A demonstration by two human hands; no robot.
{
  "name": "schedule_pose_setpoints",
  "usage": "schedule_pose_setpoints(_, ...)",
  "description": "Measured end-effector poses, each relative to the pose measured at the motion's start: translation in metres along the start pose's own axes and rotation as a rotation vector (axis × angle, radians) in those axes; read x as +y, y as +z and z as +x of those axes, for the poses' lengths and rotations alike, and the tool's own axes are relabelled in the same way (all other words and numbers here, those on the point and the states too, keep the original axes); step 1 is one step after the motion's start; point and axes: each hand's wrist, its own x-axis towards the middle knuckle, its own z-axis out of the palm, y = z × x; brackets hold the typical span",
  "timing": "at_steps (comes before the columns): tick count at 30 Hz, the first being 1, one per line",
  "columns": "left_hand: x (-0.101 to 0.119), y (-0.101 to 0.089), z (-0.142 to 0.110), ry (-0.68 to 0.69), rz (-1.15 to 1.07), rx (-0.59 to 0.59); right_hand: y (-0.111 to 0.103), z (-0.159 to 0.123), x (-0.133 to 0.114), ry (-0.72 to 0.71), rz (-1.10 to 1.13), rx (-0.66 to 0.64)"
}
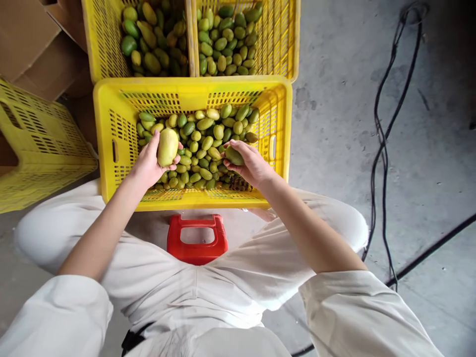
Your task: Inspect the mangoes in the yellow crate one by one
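Observation:
My left hand is wrapped round a large, pale yellow-green oval fruit, holding it above the left part of the near yellow crate. On the right, my right hand grips a darker green oval fruit, its thumb lying across the top. Beneath both hands, many smaller green and yellowish fruits lie loose in this crate. A dark brown, patterned patch shows near the crate's front right corner; I cannot make out what it is.
Behind stands another yellow crate, divided in two, with green fruits on both sides. A further yellow crate and cardboard are at left. A red plastic stool shows between my legs. Black cables lie on the concrete floor at right.

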Motion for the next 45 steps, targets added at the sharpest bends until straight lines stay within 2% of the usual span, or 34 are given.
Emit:
schedule_pose_setpoints(4, -0.001, 0.000, -0.004, 0.052, 0.039, -0.022, 0.000, 0.003, 0.001, 0.037, -0.014, -0.001)
schedule_pose_setpoints(9, 0.003, 0.003, -0.006, 0.035, 0.087, 0.023, 0.002, -0.001, -0.006, -0.034, 0.003, -0.008)
schedule_pose_setpoints(15, 0.006, 0.001, -0.005, 0.012, 0.117, -0.056, -0.001, 0.001, -0.008, -0.045, 0.010, 0.008)
schedule_pose_setpoints(19, 0.008, 0.000, -0.006, 0.065, 0.103, -0.013, -0.003, 0.005, -0.006, 0.009, 0.025, -0.009)
schedule_pose_setpoints(22, 0.012, -0.002, -0.007, 0.119, 0.086, 0.047, -0.005, 0.005, -0.007, -0.020, 0.089, -0.020)
schedule_pose_setpoints(25, 0.016, -0.007, -0.007, 0.144, 0.081, 0.011, -0.008, 0.006, -0.011, -0.056, 0.135, -0.008)
schedule_pose_setpoints(28, 0.015, -0.012, -0.006, 0.131, 0.034, -0.022, -0.009, 0.006, -0.011, -0.087, 0.178, 0.005)
schedule_pose_setpoints(33, 0.012, -0.008, -0.006, 0.068, -0.243, 0.139, -0.008, 0.009, -0.007, -0.081, 0.290, 0.003)
schedule_pose_setpoints(36, 0.017, -0.001, -0.010, -0.006, -0.370, 0.127, -0.011, 0.010, -0.006, -0.041, 0.360, -0.032)
schedule_pose_setpoints(38, 0.023, 0.002, -0.015, -0.038, -0.396, 0.102, -0.012, 0.010, -0.007, -0.030, 0.404, -0.053)
schedule_pose_setpoints(41, 0.030, 0.002, -0.021, -0.067, -0.368, 0.138, -0.011, 0.008, -0.009, -0.026, 0.429, -0.065)
schedule_pose_setpoints(45, 0.028, -0.004, -0.026, -0.072, -0.291, 0.108, -0.005, 0.004, -0.011, -0.024, 0.356, -0.042)
